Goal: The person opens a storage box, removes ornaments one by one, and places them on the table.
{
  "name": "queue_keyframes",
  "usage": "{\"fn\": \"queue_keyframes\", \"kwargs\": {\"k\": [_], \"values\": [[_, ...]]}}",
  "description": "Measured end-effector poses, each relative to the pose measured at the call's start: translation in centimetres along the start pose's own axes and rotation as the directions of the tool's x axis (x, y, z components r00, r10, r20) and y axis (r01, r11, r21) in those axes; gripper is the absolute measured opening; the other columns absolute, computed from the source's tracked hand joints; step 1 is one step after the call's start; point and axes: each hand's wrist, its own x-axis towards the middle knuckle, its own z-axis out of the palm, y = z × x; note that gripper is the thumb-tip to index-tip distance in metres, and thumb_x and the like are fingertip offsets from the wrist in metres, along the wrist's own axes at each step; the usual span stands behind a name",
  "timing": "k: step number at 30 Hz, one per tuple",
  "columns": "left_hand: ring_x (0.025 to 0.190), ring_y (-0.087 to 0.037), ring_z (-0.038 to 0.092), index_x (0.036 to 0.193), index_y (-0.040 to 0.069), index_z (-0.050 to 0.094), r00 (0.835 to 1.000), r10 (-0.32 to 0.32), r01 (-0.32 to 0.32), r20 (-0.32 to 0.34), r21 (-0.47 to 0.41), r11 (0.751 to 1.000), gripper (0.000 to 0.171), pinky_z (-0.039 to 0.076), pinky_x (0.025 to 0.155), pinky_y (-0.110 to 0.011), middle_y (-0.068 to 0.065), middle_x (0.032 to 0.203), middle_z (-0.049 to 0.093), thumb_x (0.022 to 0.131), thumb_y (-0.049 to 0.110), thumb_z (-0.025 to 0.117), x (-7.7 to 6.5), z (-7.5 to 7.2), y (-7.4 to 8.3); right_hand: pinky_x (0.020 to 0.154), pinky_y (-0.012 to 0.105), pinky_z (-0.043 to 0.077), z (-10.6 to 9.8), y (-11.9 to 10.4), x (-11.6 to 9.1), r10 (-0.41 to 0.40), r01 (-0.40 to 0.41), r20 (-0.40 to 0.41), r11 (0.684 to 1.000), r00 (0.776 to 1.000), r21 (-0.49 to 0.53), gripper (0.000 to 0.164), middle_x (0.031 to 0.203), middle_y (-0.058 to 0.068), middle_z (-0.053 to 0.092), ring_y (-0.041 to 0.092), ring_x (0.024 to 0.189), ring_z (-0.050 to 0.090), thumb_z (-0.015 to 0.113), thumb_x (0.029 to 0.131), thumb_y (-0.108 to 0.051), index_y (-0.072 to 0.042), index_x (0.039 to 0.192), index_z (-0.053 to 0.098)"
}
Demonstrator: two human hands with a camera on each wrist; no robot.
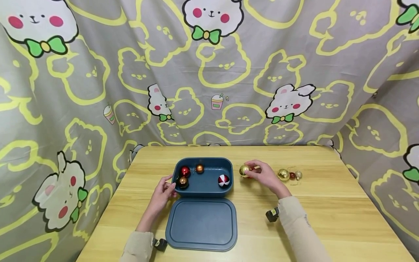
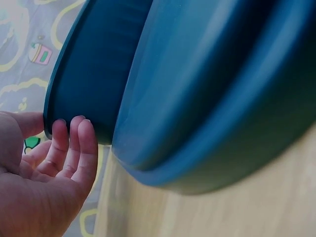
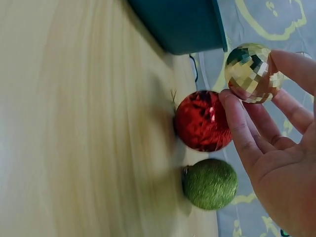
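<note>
My left hand (image 1: 163,192) holds the left end of a dark blue box (image 2: 84,74), the thumb at the rim and curled fingers against the outer wall. Just right of the box, my right hand (image 1: 262,175) pinches a gold faceted Christmas ball (image 3: 252,73) between thumb and fingers, raised off the table. Close beneath those fingers is a shiny red ball (image 3: 203,121), and beside it a green ball (image 3: 211,184), which the hand hides from the head view. Inside the box lie a red ball (image 1: 184,171), two copper-orange balls (image 1: 199,168) and a red-and-white ball (image 1: 224,180).
The box's flat blue lid (image 1: 201,223) lies on the wooden table (image 1: 327,207) in front of it. Farther right sit a gold ball (image 1: 283,174), a small dark red ball (image 1: 292,175) and a pale gold ball (image 1: 298,175). Patterned curtains (image 1: 242,91) surround the table.
</note>
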Motion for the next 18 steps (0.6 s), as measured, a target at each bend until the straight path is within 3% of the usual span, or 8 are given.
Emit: {"fn": "queue_keyframes", "kwargs": {"k": [6,18], "values": [[0.076,-0.019,0.067,0.151,0.003,0.044,1.000,0.011,-0.011,-0.004,0.011,1.000,0.046,0.062,0.073,-0.028,-0.024,0.100,0.064,0.107,0.011,0.056,0.1,-0.1,-0.2,0.091,0.034,0.055,-0.8,0.6,-0.9,0.025,-0.024,0.027,1.000,0.999,-0.011,0.044,0.131,0.012,0.065,0.024,0.107,0.066,0.076,0.096,-0.033,-0.014,0.134,0.066],[0.075,-0.018,0.067,0.151,0.003,0.045,1.000,0.011,-0.011,-0.001,0.005,1.000,0.046,0.061,0.073,-0.027,-0.025,0.100,0.064,0.107,0.009,0.056,0.2,-0.1,-0.4,0.083,0.033,0.054,-1.9,1.6,-2.3,-0.003,0.011,0.129,0.998,0.992,-0.065,0.044,0.122,0.013,0.067,0.022,0.098,0.063,0.078,0.094,-0.028,-0.009,0.133,0.067]]}}
